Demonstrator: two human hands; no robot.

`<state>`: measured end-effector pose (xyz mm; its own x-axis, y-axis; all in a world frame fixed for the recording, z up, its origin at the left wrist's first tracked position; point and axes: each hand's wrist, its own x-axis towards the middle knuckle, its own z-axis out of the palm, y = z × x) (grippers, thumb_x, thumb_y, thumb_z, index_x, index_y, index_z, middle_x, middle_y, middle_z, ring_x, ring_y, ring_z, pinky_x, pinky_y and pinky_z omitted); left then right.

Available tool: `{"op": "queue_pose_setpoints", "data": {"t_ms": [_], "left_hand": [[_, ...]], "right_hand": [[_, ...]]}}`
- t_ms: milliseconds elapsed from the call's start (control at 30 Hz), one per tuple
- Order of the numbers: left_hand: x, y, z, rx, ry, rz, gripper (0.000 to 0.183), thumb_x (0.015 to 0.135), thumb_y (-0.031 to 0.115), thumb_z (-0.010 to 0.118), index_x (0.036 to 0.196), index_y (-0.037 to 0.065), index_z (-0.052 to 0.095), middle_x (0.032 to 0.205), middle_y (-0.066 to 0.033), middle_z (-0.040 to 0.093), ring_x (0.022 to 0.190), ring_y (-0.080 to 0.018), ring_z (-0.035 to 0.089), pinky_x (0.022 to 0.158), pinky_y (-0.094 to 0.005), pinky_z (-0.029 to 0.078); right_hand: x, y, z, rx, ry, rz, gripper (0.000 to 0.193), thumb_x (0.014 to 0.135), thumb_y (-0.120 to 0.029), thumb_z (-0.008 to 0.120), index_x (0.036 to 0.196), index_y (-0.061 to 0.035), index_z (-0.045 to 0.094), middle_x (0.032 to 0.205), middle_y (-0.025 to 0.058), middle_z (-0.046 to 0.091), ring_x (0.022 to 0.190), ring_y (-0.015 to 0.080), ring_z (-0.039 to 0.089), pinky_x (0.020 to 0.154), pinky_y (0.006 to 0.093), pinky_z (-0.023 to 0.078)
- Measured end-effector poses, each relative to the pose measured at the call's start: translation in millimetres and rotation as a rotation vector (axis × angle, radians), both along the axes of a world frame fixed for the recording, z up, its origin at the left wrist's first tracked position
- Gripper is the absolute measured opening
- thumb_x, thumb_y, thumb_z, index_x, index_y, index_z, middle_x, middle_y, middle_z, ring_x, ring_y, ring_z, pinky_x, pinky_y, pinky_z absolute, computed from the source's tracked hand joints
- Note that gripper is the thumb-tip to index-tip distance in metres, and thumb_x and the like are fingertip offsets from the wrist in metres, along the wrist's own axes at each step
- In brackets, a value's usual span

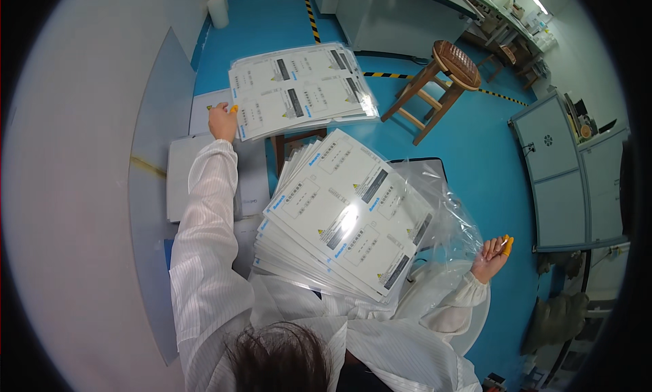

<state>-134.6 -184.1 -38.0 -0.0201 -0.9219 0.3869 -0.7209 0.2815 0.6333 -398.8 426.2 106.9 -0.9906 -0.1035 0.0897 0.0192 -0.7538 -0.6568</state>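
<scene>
My left hand (223,122), an orange finger cot on one digit, is at the left edge of the far stack of printed label sheets (302,86). Its fingers are loosely bent and apart, with the covered digit against the stack's edge and no sheet visible between them. Off to the right, my right hand (494,258), also with an orange cot, is closed on a clear plastic film (445,219). The film stretches to the right side of a fanned stack of similar white sheets (350,212) in front of my body. Glare covers part of the top sheet.
A wooden stool (445,73) stands ahead to the right on the blue floor (475,144). White boxes (183,174) sit by the left partition (159,208). Grey cabinets (564,174) line the right, and a large grey machine (401,22) is at the back.
</scene>
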Motion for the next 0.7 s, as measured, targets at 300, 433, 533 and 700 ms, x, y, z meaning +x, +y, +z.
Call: {"op": "queue_pose_setpoints", "data": {"t_ms": [300,433,533,700], "left_hand": [[66,104,24,0.633,0.062,-0.695,0.025,0.078,0.006,0.06,0.102,-0.001,0.064,0.076,-0.0106,0.063,0.07,-0.0128,0.058,0.065,-0.024,0.047],[94,156,27,0.784,-0.031,-0.815,0.026,0.078,0.006,0.058,0.102,-0.001,0.064,0.083,-0.0136,0.065,0.073,-0.0192,0.061,0.069,-0.0269,0.048],[101,187,32,0.708,-0.118,-0.887,0.027,0.078,0.006,0.058,0.104,0.0,0.064,0.09,-0.0164,0.065,0.076,-0.0262,0.062,0.072,-0.0301,0.048],[102,202,47,0.569,-0.157,-0.806,0.028,0.077,0.007,0.06,0.104,0.004,0.065,0.091,-0.0194,0.064,0.084,-0.0315,0.061,0.078,-0.0348,0.048]], "right_hand": [[92,-154,-27,0.349,0.022,0.604,0.023,0.089,-0.031,0.054,0.094,-0.0082,0.055,0.054,-0.0043,0.037,0.041,0.0049,0.03,0.039,0.021,0.024],[154,-227,-76,0.776,0.354,0.954,0.021,0.085,-0.017,0.058,0.098,-0.0007,0.06,0.059,0.0029,0.053,0.052,0.0087,0.048,0.048,0.0231,0.038],[179,-253,-101,1.012,0.71,0.973,0.021,0.084,-0.014,0.06,0.096,0.0024,0.062,0.062,0.009,0.058,0.052,0.0131,0.052,0.05,0.0264,0.041],[187,-258,-120,1.048,0.771,0.874,0.02,0.081,-0.013,0.063,0.092,0.0037,0.064,0.064,0.0146,0.059,0.049,0.0184,0.051,0.05,0.028,0.041]]}}
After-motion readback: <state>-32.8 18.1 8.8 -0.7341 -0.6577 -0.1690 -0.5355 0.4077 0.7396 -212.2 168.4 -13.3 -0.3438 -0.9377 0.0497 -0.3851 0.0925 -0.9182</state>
